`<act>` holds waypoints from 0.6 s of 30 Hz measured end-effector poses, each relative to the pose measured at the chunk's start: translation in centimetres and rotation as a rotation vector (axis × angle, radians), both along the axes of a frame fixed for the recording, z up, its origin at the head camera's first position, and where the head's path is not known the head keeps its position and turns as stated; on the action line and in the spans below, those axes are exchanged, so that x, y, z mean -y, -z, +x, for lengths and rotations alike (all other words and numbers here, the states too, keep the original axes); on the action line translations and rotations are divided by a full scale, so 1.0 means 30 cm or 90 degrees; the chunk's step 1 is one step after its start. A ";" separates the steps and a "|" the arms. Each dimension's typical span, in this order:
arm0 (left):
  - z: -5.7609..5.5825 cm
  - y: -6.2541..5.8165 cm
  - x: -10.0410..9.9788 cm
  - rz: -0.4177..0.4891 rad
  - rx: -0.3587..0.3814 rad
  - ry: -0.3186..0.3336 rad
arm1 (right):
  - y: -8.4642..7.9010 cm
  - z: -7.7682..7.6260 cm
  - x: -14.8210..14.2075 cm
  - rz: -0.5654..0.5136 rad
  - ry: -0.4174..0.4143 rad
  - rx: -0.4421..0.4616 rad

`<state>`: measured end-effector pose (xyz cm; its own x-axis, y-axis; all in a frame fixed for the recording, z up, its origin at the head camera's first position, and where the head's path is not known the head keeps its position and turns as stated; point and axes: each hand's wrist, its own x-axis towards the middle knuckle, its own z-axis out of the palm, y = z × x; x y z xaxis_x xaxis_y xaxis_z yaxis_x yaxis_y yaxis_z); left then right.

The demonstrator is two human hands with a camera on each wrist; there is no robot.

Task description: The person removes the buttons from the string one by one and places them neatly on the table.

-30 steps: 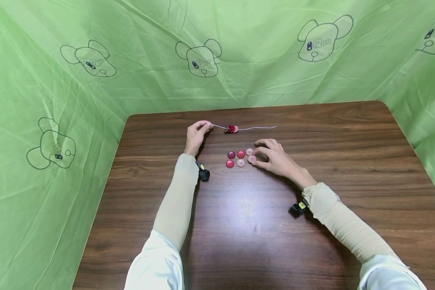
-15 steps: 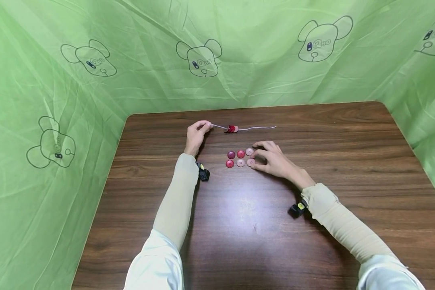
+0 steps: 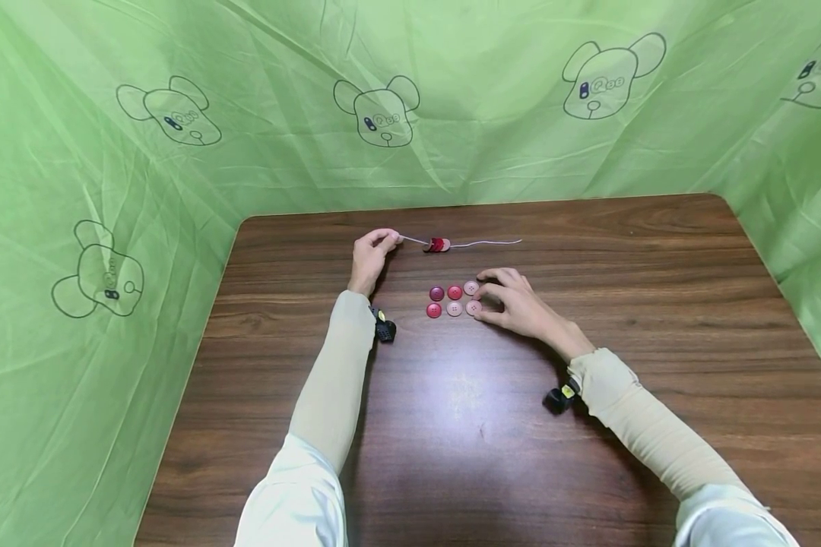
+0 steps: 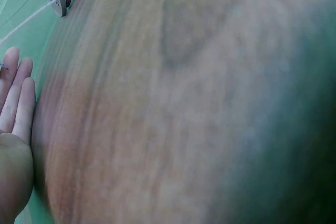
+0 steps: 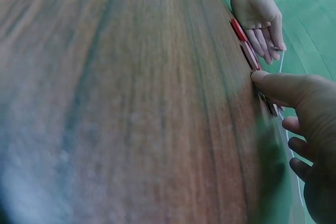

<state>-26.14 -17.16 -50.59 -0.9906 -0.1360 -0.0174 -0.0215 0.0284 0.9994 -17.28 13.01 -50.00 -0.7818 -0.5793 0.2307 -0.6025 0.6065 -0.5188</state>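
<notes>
My left hand (image 3: 369, 260) pinches one end of a thin pale cord (image 3: 486, 243) at the table's far side. Several red and pink buttons (image 3: 437, 245) are threaded on it, overlapping; the left wrist view has a grey-looking end button (image 4: 58, 2) near the hand. My right hand (image 3: 523, 304) holds a pink button (image 3: 473, 308) by its edge between thumb and forefinger, down on the table. Beside it in the near row lie a pale pink button (image 3: 454, 308) and a red button (image 3: 434, 310). Behind are a dark purple button (image 3: 436, 293), a red button (image 3: 454, 292) and a pale pink button (image 3: 471, 288).
The brown wooden table (image 3: 315, 456) reaches a green cloth wall (image 3: 451, 175) with printed bear heads at the back and sides. Each wrist bears a small black camera, such as the left-wrist camera (image 3: 385, 329). The cord's free end trails rightward behind my right hand.
The pink button has slid slightly toward me, into line with the near row, with my right thumb and forefinger on it. My left hand and the cord have stayed in place.
</notes>
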 end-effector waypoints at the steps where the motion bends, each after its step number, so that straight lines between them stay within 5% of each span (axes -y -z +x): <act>1: 0.000 -0.001 0.000 0.000 0.001 0.001 | 0.001 0.000 -0.001 -0.001 0.001 -0.002; 18: -0.001 0.006 -0.002 0.021 -0.016 -0.001 | -0.001 0.009 -0.002 -0.008 0.010 0.013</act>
